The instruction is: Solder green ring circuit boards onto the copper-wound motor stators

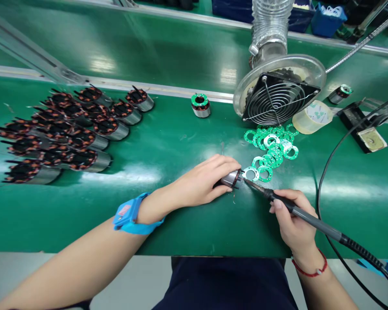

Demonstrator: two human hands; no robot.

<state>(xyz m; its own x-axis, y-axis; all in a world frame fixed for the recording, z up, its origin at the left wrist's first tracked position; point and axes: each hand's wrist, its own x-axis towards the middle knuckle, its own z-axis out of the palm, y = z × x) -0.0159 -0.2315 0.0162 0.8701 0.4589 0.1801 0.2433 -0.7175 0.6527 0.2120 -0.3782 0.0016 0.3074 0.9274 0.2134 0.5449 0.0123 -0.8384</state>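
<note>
My left hand, with a blue strap on its wrist, is wrapped round a motor stator lying on its side on the green bench. The stator's end with copper windings and black pins points right. In my right hand is a soldering iron, held like a pen, its tip pointing left at the stator's pin end; whether they touch cannot be made out. Just beyond the tip lies a heap of green ring-shaped boards. One stator with a green ring board on top stands upright farther back.
Many stators stand grouped at the left. A fume extractor fan hangs over the back right. Beside it are a tape roll, another stator and an iron stand with sponge. The iron's cable loops at the right.
</note>
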